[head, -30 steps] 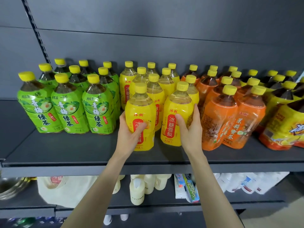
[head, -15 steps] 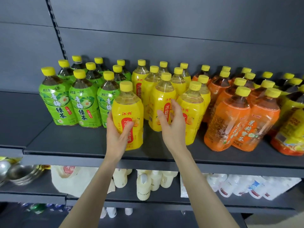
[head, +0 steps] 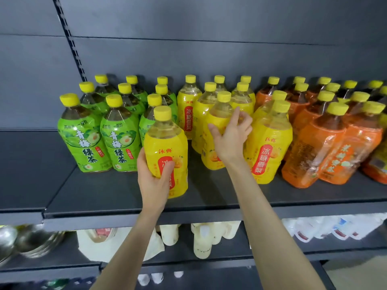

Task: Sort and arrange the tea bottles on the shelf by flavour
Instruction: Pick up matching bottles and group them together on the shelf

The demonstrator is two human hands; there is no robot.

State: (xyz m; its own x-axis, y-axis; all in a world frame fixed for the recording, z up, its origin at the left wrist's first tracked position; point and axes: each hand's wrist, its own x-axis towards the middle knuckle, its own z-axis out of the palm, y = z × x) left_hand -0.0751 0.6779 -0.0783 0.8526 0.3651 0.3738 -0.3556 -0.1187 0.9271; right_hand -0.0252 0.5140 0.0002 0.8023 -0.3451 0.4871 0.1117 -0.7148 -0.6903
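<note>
**Squaring up the yellow pear-tea block**

The left hand [head: 152,181] is gripping the front pear-tea bottle [head: 165,143] low on its label, thumb across the front. The bottle is standing upright on the shelf [head: 104,195] near its front edge, at 7 o'clock of the yellow group [head: 266,147]. The right hand [head: 230,139] is curling round the shoulder of a second pear-tea bottle [head: 221,113] in the middle of that group.

The front bottle is probably wanting a row slot. Sliding it back on its base seems safest, since these tall bottles are narrowing to small caps and may be tipping their neighbours. The shrink-wrap labels are looking glossy and slippery, so low, wrapping grips are suiting them. The green plum-tea bottles [head: 83,139] are sitting at 9 o'clock, the orange jasmine-tea bottles [head: 314,147] at 3 o'clock; the yellow ones are belonging between.
</note>
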